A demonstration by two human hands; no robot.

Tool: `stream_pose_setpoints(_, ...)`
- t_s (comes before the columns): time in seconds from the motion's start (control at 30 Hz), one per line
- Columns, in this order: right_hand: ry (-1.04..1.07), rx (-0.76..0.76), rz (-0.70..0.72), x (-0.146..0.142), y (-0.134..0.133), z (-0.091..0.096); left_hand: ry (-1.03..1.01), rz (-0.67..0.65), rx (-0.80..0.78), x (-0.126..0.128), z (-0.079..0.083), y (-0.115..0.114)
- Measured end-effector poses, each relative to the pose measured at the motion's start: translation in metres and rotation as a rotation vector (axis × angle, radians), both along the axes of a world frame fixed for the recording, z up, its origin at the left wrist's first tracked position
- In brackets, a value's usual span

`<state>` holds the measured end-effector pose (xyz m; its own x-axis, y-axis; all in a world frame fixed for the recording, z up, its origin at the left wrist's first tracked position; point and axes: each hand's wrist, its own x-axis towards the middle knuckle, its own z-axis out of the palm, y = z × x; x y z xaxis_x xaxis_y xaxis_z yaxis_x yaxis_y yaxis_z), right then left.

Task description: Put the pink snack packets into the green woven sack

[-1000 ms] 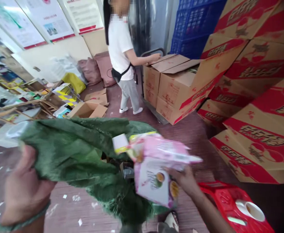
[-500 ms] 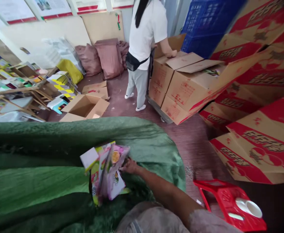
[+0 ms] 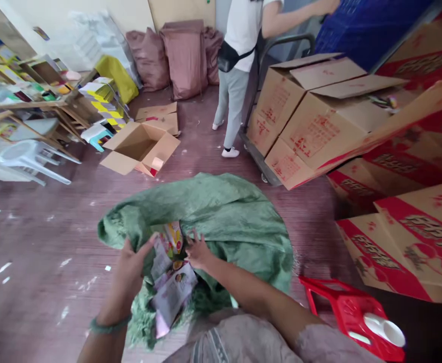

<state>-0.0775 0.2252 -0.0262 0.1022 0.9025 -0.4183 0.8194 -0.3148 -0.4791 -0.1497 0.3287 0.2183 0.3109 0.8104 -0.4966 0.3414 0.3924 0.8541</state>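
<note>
A green cloth sack (image 3: 228, 206) lies bunched in front of me, its mouth gathered round several flat printed packages (image 3: 175, 292) in white, pink and yellow with fruit pictures. My left hand (image 3: 128, 272) is at the sack's left side, thumb and index finger stretched apart against the cloth; its other fingers are mostly hidden. My right hand (image 3: 200, 252) is over the sack just right of the packages, fingers spread, holding nothing. A dark green band circles my left wrist.
A person in a white shirt (image 3: 239, 35) stands by a trolley of cardboard boxes (image 3: 315, 126). Red-and-brown cartons (image 3: 413, 237) are stacked right, near a red plastic stool (image 3: 360, 312). An open box (image 3: 139, 146), a pale stool (image 3: 35, 156) and brown sacks (image 3: 185, 60) stand ahead.
My left hand has come into view at the sack. The sack's left part has been gathered in, baring the floor. My right hand has let go of the packages, which now lie lower in the cloth.
</note>
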Motion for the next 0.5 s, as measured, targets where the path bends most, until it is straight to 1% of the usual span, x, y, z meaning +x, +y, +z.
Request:
stream_pose_setpoints(0.03, -0.005, -0.080, -0.038, 0.007, -0.013, -0.012, -0.044, 0.061, -0.022, -0.001, 0.005, -0.002)
stream_pose_setpoints(0.07, 0.007, -0.153, -0.076, 0.014, -0.028, -0.023, -0.070, 0.122, -0.032, -0.003, 0.017, -0.001)
stream_pose_setpoints(0.13, 0.054, -0.255, -0.164, 0.025, -0.061, -0.044, -0.078, 0.224, -0.009, -0.009, 0.053, 0.007)
stream_pose_setpoints(0.2, 0.107, -0.290, -0.222, 0.030, -0.091, -0.059, -0.069, 0.296, 0.033, -0.017, 0.090, 0.018)
stream_pose_setpoints(0.23, 0.136, -0.290, -0.240, 0.031, -0.103, -0.063, -0.064, 0.320, 0.061, -0.021, 0.105, 0.024)
stream_pose_setpoints(0.27, 0.168, -0.282, -0.264, 0.032, -0.113, -0.065, -0.060, 0.323, 0.086, -0.025, 0.116, 0.029)
stream_pose_setpoints(0.3, 0.197, -0.270, -0.296, 0.032, -0.122, -0.064, -0.057, 0.309, 0.103, -0.030, 0.124, 0.033)
stream_pose_setpoints(0.33, 0.219, -0.253, -0.338, 0.035, -0.130, -0.061, -0.055, 0.286, 0.118, -0.035, 0.128, 0.037)
stream_pose_setpoints(0.4, 0.231, -0.199, -0.447, 0.046, -0.142, -0.048, -0.054, 0.251, 0.121, -0.041, 0.129, 0.041)
stream_pose_setpoints(0.47, 0.199, -0.137, -0.557, 0.072, -0.154, -0.029, -0.061, 0.272, 0.100, -0.041, 0.128, 0.042)
stream_pose_setpoints(0.5, 0.175, -0.089, -0.621, 0.092, -0.160, -0.016, -0.070, 0.295, 0.088, -0.037, 0.128, 0.042)
